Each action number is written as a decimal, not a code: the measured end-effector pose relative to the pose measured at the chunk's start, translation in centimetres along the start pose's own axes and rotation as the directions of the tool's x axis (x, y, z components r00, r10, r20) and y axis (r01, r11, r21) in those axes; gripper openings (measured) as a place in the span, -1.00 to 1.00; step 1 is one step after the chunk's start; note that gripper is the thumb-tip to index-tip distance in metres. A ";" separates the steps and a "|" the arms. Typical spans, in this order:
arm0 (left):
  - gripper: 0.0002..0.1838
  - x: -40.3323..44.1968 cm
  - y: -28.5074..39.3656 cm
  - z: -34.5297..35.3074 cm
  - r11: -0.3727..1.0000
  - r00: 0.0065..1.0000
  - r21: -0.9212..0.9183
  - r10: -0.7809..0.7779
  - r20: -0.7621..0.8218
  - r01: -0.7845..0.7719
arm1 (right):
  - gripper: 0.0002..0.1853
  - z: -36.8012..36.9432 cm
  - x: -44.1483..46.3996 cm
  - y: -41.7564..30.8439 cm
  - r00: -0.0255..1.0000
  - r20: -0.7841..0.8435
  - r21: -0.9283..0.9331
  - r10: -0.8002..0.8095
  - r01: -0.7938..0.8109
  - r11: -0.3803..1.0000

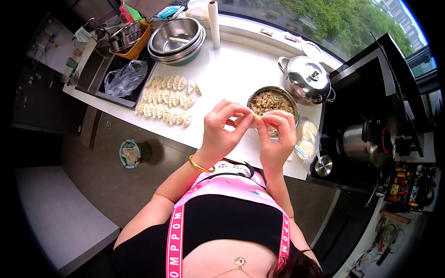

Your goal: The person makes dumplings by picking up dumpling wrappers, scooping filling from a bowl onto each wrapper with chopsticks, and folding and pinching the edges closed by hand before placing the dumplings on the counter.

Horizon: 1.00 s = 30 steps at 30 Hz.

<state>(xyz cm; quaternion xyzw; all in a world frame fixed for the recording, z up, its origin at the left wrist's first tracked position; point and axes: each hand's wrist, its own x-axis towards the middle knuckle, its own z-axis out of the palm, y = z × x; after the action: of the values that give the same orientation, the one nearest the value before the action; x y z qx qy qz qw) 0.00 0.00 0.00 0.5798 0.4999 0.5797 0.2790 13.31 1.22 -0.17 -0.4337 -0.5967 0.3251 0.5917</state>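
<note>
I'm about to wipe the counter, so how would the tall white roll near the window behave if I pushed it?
The white roll would probably tip easily, since it stands on end, tall and slim. Once down, its round side could let it roll along the flat counter.

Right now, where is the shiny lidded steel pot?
In the head view, the pot stands at the white counter's right end, between the metal bowl of chopped filling and the black stove.

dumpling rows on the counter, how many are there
3: the far row towards the steel bowls, the middle row, and the near row by the counter edge.
</note>
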 end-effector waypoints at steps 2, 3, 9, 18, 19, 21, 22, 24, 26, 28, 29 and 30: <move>-0.86 0.1 0.3 0.0 0.999 0.999 0.036 0.034 -0.025 -0.033 | -0.82 -0.1 0.1 0.0 0.973 0.046 -0.164 -0.226 0.231 0.959; -0.86 0.0 0.4 0.0 0.999 0.999 0.037 0.026 -0.023 -0.025 | -0.82 -0.2 0.0 -0.1 0.975 0.047 -0.165 -0.218 0.223 0.961; -0.89 0.0 0.6 -0.6 0.998 0.997 0.005 0.066 0.049 -0.066 | -0.85 -0.4 0.5 0.5 0.988 0.081 -0.025 -0.135 0.137 0.990; -0.72 -0.5 0.3 -0.5 0.996 0.999 -0.091 -0.008 0.035 0.011 | -0.88 -0.3 0.8 0.6 0.982 0.162 0.036 -0.095 0.091 0.995; -0.71 -0.5 0.3 -0.6 0.997 0.999 -0.072 -0.005 0.043 0.008 | -0.88 -0.3 0.8 0.7 0.979 0.163 0.009 -0.126 0.126 0.992; -0.69 -0.5 0.3 -0.6 0.999 0.998 -0.052 -0.002 0.057 0.005 | -0.89 0.0 0.6 0.8 0.975 0.161 -0.019 -0.154 0.159 0.987; -0.69 -0.5 0.4 -0.5 0.999 0.998 -0.042 0.012 0.062 -0.010 | -0.89 0.2 0.5 0.9 0.975 0.139 -0.033 -0.171 0.177 0.984; -0.70 -0.6 0.4 -0.5 0.999 0.997 -0.031 0.026 0.073 -0.024 | -0.90 0.5 0.2 1.1 0.976 0.113 -0.049 -0.185 0.192 0.980; -0.70 -0.5 0.4 -0.7 0.999 0.996 -0.017 -0.045 0.081 0.047 | -0.87 0.7 0.2 1.3 0.968 0.122 -0.064 -0.219 0.228 0.972; -0.70 -0.5 0.0 -0.9 0.994 0.993 -0.072 -0.082 0.082 0.088 | -0.84 0.1 0.8 0.3 0.969 0.121 -0.089 -0.214 0.225 0.970; -0.69 -0.5 -0.1 -1.0 0.984 0.989 -0.124 -0.121 0.083 0.131 | -0.81 -0.1 1.1 -0.2 0.971 0.121 -0.112 -0.207 0.221 0.969; -0.69 -0.5 -0.1 -1.0 0.984 0.990 -0.123 -0.120 0.080 0.129 | -0.75 -0.1 1.0 -0.4 0.987 0.072 -0.013 -0.141 0.143 0.990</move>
<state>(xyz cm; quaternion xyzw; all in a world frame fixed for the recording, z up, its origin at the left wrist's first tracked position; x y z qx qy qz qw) -0.90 -0.64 -0.07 0.5491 0.4864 0.5706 0.3693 13.47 1.90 0.61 -0.3835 -0.6496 0.2921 0.5879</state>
